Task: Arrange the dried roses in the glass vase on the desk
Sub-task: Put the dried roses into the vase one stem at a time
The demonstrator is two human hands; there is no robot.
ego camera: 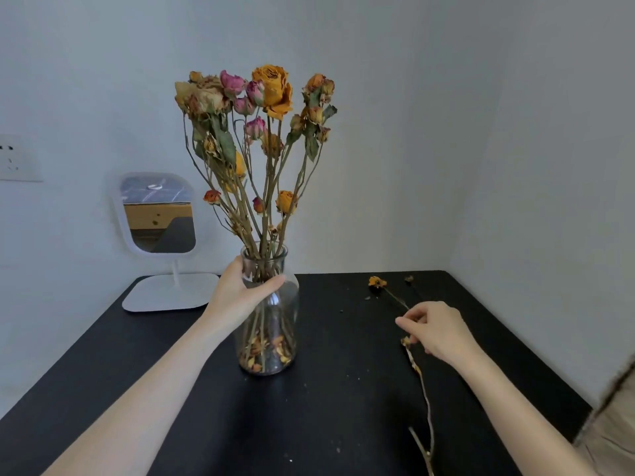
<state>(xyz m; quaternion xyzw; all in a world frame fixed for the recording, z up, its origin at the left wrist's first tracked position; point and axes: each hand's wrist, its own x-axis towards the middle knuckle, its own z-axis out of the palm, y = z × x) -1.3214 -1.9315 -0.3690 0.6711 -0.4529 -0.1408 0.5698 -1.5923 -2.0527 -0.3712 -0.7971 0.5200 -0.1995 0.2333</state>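
Note:
A clear glass vase (275,324) stands upright on the black desk (343,389), holding a bunch of dried roses (261,108) in orange, pink and pale yellow. Fallen petals lie at its bottom. My left hand (244,290) wraps around the vase's neck from the left. To the right, my right hand (434,329) pinches the thin stem of a loose dried rose whose orange head (377,282) rests on the desk. Another bare stem (424,400) lies on the desk below that hand, running toward the near edge.
A white stand mirror (159,214) sits at the desk's back left, close to the vase. A wall socket (15,158) is at far left. Walls close in behind and to the right. A small dried bud (409,278) and crumbs lie at back right.

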